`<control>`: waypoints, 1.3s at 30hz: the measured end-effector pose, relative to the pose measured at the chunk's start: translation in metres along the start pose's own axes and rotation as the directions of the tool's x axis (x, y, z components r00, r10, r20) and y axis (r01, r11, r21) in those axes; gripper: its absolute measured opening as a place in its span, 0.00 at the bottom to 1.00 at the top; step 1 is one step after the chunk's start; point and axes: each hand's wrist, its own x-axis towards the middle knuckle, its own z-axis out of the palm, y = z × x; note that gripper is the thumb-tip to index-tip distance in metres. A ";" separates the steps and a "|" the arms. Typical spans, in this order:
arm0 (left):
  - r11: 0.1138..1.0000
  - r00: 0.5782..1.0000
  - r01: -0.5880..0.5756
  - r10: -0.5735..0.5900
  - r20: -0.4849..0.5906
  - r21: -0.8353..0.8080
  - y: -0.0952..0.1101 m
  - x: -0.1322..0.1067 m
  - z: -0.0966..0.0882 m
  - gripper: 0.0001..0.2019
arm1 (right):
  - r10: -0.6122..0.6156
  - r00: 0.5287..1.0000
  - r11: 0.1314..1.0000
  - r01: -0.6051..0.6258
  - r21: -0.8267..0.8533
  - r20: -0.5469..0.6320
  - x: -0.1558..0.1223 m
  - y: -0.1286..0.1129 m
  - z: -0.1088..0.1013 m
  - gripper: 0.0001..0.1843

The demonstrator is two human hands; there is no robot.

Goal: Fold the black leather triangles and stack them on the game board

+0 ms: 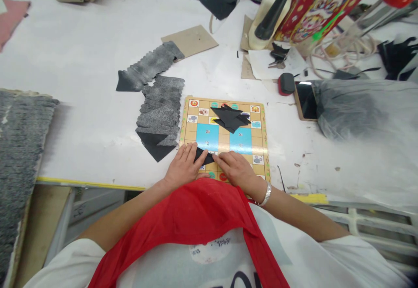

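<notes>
A small black triangular fabric piece lies on the near edge of a colourful game board used as a work mat. My left hand presses flat on its left side, fingers stretched out. Pressing on its right side with extended fingers is my right hand, which wears a silver bracelet. A small pile of folded black triangles rests on the far part of the board.
A stack of grey felt-like cut pieces lies left of the board. A phone, a plastic-wrapped bundle, a red box, cardboard and tools sit behind. Grey material is at far left.
</notes>
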 end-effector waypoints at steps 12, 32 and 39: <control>0.996 0.997 -0.056 0.060 0.055 -0.073 0.008 0.003 0.002 0.36 | 0.042 0.999 0.999 -0.042 0.007 0.011 -0.007 0.000 0.002 0.18; 0.997 0.991 0.009 0.001 0.130 -0.083 0.023 0.006 -0.001 0.26 | 0.131 0.988 0.991 -0.128 0.037 -0.085 -0.016 -0.002 0.007 0.17; 0.994 0.992 0.046 -0.034 0.119 -0.095 0.028 0.007 0.001 0.25 | 0.185 0.978 0.981 -0.179 0.075 -0.091 -0.014 -0.002 0.006 0.16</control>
